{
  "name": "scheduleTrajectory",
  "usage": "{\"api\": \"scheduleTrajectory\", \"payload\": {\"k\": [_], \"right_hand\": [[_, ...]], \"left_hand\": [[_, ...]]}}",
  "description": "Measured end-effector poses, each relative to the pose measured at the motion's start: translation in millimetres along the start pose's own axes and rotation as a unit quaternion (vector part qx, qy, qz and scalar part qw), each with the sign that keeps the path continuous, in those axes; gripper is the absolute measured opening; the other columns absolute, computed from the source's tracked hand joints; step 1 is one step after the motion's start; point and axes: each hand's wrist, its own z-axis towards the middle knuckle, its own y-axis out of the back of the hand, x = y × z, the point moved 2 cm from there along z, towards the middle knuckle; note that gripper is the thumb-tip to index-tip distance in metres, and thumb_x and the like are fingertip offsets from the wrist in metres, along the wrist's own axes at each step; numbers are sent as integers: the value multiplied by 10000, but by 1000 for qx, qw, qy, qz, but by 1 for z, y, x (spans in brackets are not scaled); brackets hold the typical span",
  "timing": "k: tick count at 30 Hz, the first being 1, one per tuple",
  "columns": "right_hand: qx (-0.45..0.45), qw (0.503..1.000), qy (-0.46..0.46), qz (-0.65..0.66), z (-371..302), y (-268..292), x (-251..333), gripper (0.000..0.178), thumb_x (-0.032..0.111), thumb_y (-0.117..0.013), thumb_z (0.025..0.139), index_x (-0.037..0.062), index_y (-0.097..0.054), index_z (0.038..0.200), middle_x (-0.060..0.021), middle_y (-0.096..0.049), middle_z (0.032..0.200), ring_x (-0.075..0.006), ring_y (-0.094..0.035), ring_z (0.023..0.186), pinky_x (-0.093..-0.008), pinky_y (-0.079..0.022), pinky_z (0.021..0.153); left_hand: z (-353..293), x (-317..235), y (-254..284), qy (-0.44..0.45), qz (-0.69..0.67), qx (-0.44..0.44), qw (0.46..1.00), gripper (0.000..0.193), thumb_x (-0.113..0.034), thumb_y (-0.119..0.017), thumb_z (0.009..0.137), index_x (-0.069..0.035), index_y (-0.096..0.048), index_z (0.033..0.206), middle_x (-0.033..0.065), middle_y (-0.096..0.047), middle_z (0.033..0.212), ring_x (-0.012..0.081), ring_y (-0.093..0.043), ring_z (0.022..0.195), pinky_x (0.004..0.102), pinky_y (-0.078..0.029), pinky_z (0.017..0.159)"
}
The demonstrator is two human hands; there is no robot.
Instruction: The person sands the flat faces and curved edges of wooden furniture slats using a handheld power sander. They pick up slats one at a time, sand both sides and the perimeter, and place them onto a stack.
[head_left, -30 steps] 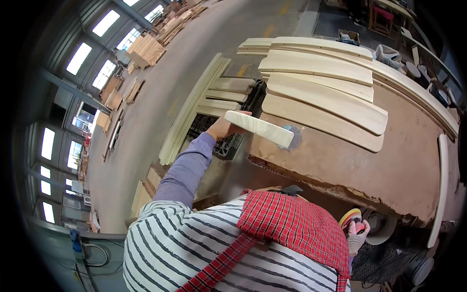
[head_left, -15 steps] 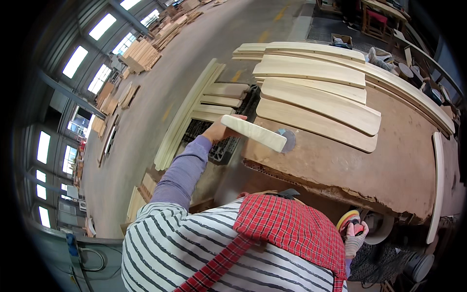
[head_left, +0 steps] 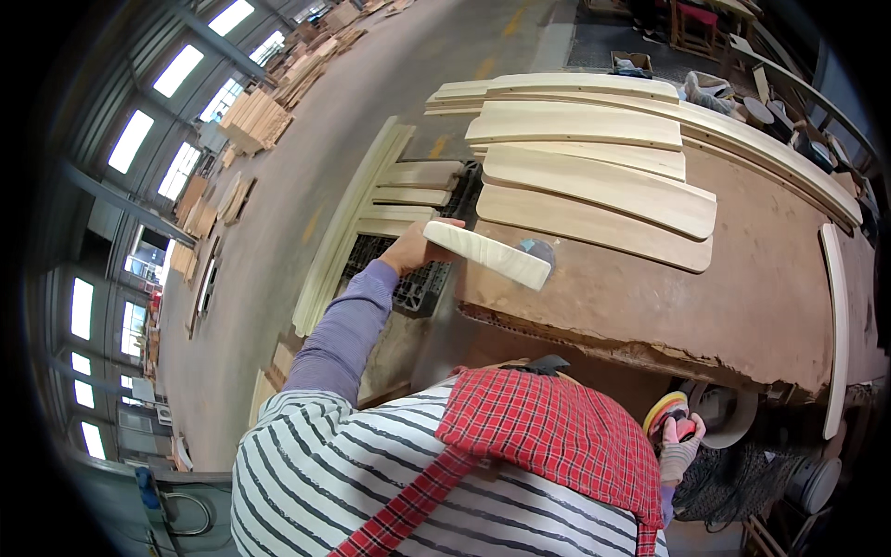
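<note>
My left hand point(head_left: 418, 249) is closed around one end of a pale wooden slat point(head_left: 489, 255), held in front of me over the near left corner of the bench point(head_left: 594, 292). The slat's free end tapers toward me and overlaps a round grey sanding disc point(head_left: 539, 252) on the bench top. Low on the right, my right hand point(head_left: 680, 447) in a light glove grips a hand-held sander point(head_left: 670, 420) with a red body and yellow-edged round pad. Its pad faces away from the slat, in the air beside the bench's near edge.
Several rounded boards point(head_left: 594, 223) lie fanned out across the bench's far side. A long narrow slat point(head_left: 834, 334) lies along its right end. To the left, long strips and short boards rest on a black plastic pallet point(head_left: 422, 288). A round bin point(head_left: 729, 418) stands under the bench.
The view has shifted slightly, so the bench sits a little further left and up. The slat covers more of the disc. Both hands keep their holds.
</note>
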Motion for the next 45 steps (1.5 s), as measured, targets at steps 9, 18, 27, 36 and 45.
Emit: {"api": "scheduleTrajectory", "payload": {"k": [9,18,27,36,45], "right_hand": [[-11,999,-10,40,-11,-2,41,532,171,-770,838,65,-514,1293,-77,-559,1254,-204,-534,1149,-344,-439,1015],[96,936,-158,299,-4,-9,68,527,208,-801,826,129,-540,1277,-29,-565,1034,-91,-568,864,-253,-523,712],[182,900,-195,345,14,-47,31,476,169,-760,863,107,-534,1278,5,-578,1030,-86,-563,942,-254,-498,834],[208,959,-134,140,36,-85,-15,532,330,-801,792,119,-576,1225,-143,-656,1070,-236,-633,1005,-348,-506,916],[130,942,-195,239,15,-59,5,443,152,-719,865,94,-538,1266,-9,-581,949,-53,-527,731,-234,-473,641]], "left_hand": [[37,-24,-72,-86,217,42,971,294,20,-711,791,-38,-691,1078,121,-710,1040,240,-687,949,350,-542,823],[93,33,-203,-190,404,212,870,275,-36,-664,782,-88,-673,1052,129,-680,1024,358,-645,972,411,-524,798],[92,43,-204,-203,465,214,835,294,-55,-713,769,-111,-668,1055,126,-698,961,357,-675,886,415,-533,737],[98,39,-206,-199,471,232,827,358,-14,-713,745,-102,-665,1088,117,-696,1009,343,-670,933,401,-533,777],[100,43,-202,-180,460,243,835,382,-44,-731,746,-110,-675,1119,124,-704,1029,334,-679,929,402,-541,784]]}}
